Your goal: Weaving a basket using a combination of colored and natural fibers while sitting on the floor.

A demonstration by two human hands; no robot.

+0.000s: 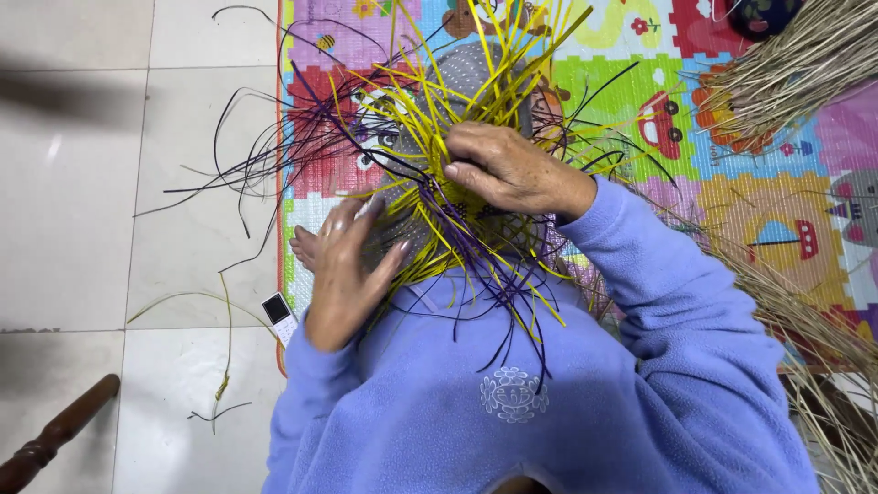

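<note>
Stiff yellow strips point(439, 110), right hand point(512, 169) atop

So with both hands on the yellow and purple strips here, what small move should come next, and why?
Probably the left hand should pick up one loose yellow plastic strip. The right hand presses flat on the woven centre of yellow and purple strips, pinning it, while the left hand's fingers lie spread and seem to grip nothing.
</note>
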